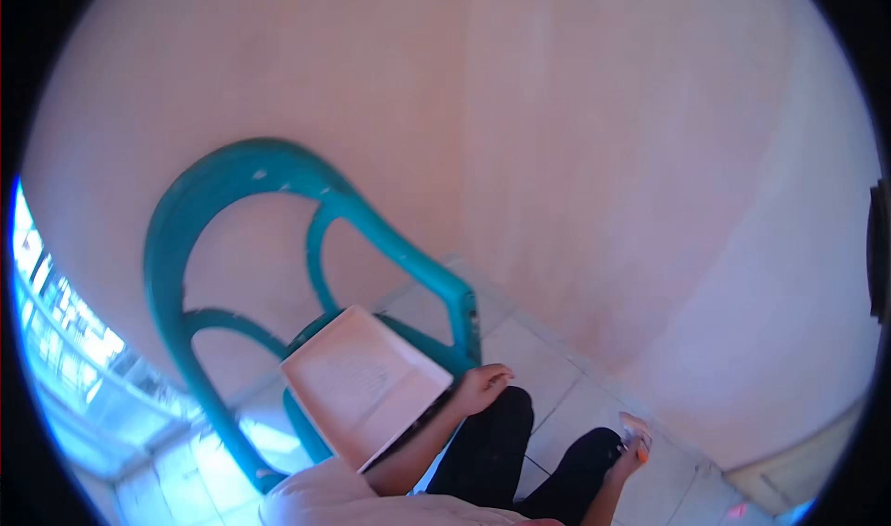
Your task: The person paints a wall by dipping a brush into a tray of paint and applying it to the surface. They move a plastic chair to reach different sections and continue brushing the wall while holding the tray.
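My left hand [484, 387] is beside the corner of a pale pink tray [367, 387], just above my dark-clothed knee. Its fingers are curled, and whatever they may hold is too small to make out. The tray rests on the seat of a green plastic chair [246, 168]. Over on the right, next to my other knee, my right hand [634, 454] is closed on a small object with an orange part [642, 454]. A pale piece [634, 424] shows at its fingertips; its kind is unclear.
Pinkish walls [557, 155] meet in a corner ahead. White floor tiles [520, 340] lie below. A bright window or railing [83, 340] is at the far left. A dark object [878, 252] shows at the right edge.
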